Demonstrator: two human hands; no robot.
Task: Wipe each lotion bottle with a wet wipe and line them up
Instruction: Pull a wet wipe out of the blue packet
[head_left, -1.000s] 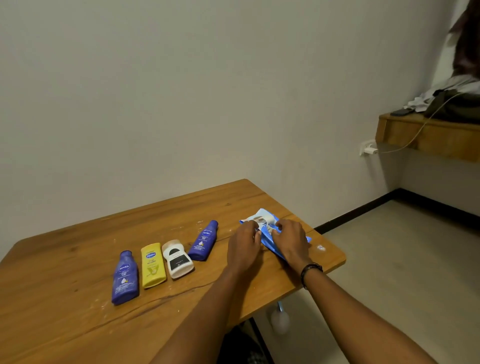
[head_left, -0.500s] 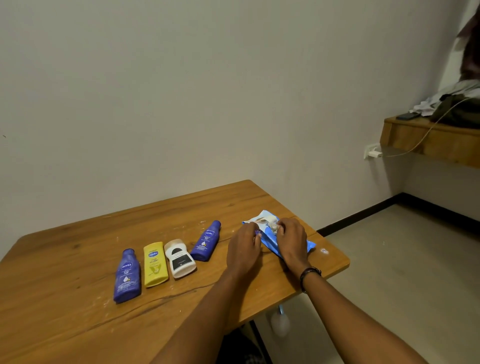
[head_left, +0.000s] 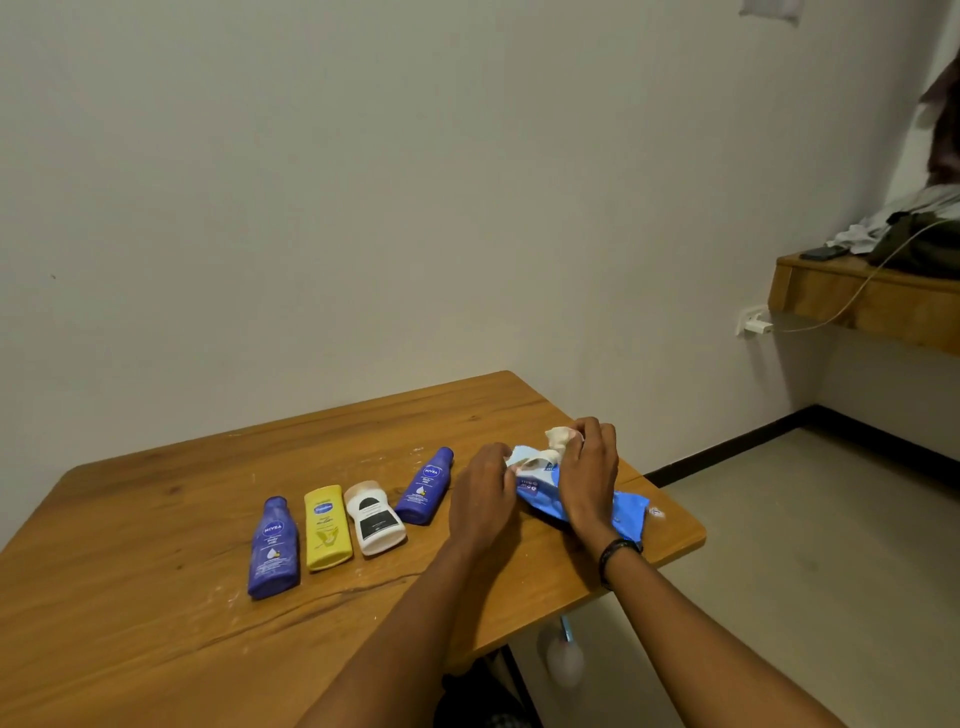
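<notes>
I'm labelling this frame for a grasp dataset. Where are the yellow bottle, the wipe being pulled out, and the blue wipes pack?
yellow bottle (head_left: 327, 530), head view, middle of its label side.
wipe (head_left: 560, 437), head view, bunched end pinched by the right hand.
blue wipes pack (head_left: 629, 513), head view, exposed right end.

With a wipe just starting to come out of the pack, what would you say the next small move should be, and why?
Probably keep pulling the wet wipe up and free with the right hand while the left hand pins the blue wipe pack to the table. The wipe is only partly out, and all four bottles lie unheld.
</notes>
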